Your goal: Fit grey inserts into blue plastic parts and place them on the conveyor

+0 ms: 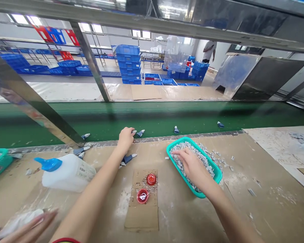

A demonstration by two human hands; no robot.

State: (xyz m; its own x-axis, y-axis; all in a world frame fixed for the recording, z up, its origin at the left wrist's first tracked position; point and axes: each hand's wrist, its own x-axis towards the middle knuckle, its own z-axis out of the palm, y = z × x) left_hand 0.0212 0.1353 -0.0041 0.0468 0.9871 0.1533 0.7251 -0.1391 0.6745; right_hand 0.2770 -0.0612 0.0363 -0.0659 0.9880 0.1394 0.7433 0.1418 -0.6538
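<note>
The left hand (125, 139) is resting at the near edge of the green belt (167, 118), fingers curling onto a small blue-grey clip (140, 133) just to its right; whether it is actually gripping the clip cannot be told. The right hand (190, 164) is lying palm down, fingers loose and spread, on the small grey parts (205, 158) in a teal tray (219, 175); the tray's long axis is running from far left to near right, well right of the left hand. Between the arms two red caps (151, 179) are sitting on cardboard (142, 216). A white bottle (68, 172) is lying on its side at the left, its label too small to read. Another person's hand (27, 226) is showing blurred at the bottom left.
</note>
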